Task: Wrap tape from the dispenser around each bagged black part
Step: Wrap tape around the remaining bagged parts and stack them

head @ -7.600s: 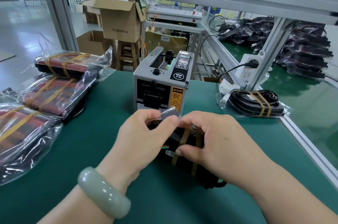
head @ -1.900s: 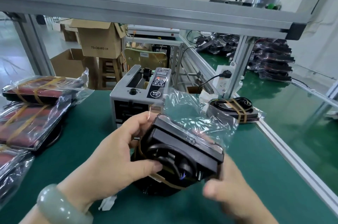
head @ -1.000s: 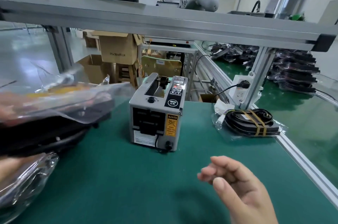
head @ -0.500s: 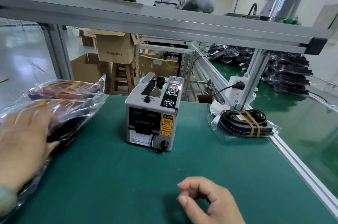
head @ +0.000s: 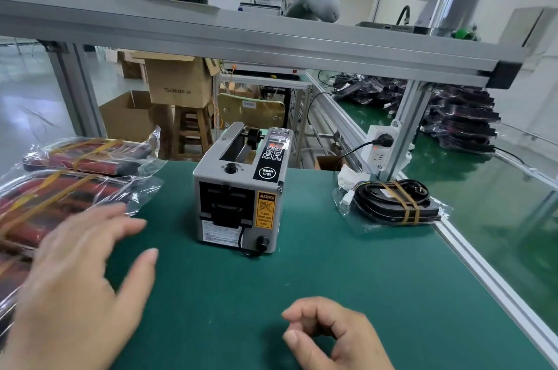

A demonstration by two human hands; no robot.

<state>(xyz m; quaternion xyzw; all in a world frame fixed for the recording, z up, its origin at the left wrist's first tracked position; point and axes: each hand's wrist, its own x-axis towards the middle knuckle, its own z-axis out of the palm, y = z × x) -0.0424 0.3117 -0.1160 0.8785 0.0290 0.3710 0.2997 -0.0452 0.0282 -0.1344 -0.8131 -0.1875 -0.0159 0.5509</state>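
Observation:
The grey tape dispenser (head: 240,191) stands in the middle of the green mat (head: 332,279). To its right lies a bagged black part (head: 395,202) bound with two amber tape bands. On the left sits a stack of taped bagged parts (head: 60,197) in clear plastic. My left hand (head: 78,288) hovers with fingers spread, just right of that stack, holding nothing. My right hand (head: 332,336) hangs low in front of the dispenser, its fingers loosely curled and empty.
An aluminium rail (head: 489,279) borders the mat on the right. A white power strip (head: 379,143) hangs on the frame post. More bagged black parts (head: 462,116) are piled on the far bench. Cardboard boxes (head: 178,83) and a stool stand behind the table.
My left hand carried the taped part to the left stack, let go of it and now lifts away to the right. My right hand stayed low and curled.

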